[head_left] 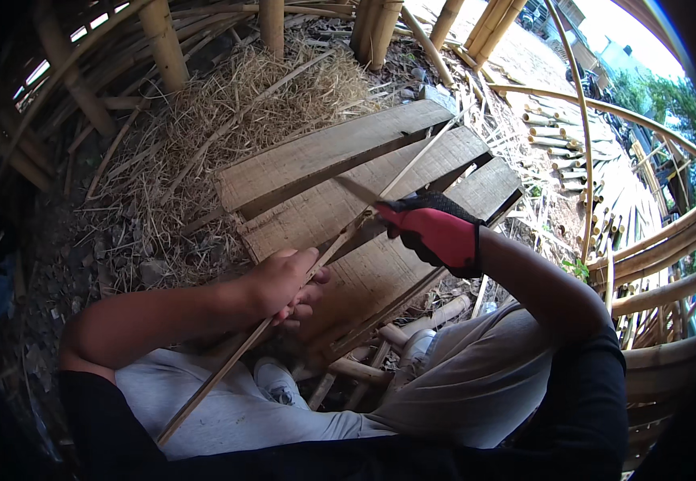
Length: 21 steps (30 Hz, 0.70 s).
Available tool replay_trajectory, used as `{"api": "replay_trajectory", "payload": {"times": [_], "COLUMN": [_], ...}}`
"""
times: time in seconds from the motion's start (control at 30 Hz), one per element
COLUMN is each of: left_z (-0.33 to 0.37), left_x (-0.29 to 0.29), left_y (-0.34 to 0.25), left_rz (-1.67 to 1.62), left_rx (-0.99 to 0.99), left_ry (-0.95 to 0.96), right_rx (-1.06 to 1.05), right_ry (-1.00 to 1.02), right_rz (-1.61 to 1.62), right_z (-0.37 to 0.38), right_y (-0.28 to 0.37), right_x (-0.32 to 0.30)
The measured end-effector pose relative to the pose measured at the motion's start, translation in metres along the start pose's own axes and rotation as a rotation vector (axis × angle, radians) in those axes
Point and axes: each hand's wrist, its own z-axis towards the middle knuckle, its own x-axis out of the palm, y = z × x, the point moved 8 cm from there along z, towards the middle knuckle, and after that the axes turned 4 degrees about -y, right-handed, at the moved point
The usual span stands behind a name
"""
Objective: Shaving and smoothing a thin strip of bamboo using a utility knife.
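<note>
**Knife at the strip, over the bench**

1 long pale strip (232,359) slants across the plank bench (380,280), its lower end hanging past the bench's near edge. Left hand (286,284), bare, curled round the strip at the bench's near-left side. Right hand (436,232), gloved red and black, clenched on a knife (356,190) above mid-bench; blade-to-strip contact unclear. Straw (268,104) beyond the bench; cut poles (552,136) to its right.

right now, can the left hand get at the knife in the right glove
Probably not freely: the left hand holds a thin strip, and the gloved right hand grips the knife, only its blade showing.
</note>
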Motion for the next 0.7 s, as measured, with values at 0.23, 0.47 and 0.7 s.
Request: {"api": "replay_trajectory", "payload": {"times": [0.23, 0.47, 0.7], "left_z": [-0.006, -0.021, -0.06], "left_x": [0.016, 0.023, 0.01], "left_y": [-0.011, -0.023, -0.03], "left_rz": [-0.155, -0.105, 0.197], "left_rx": [-0.008, 0.101, 0.097], "left_ry": [0.165, 0.242, 0.241], "right_rx": [-0.654, -0.82, -0.661], "right_ry": [-0.153, -0.278, -0.401], "right_rz": [-0.435, -0.788, -0.731], "right_z": [-0.003, 0.009, 0.026], "right_y": [0.045, 0.05, 0.053], "right_x": [-0.004, 0.004, -0.04]}}
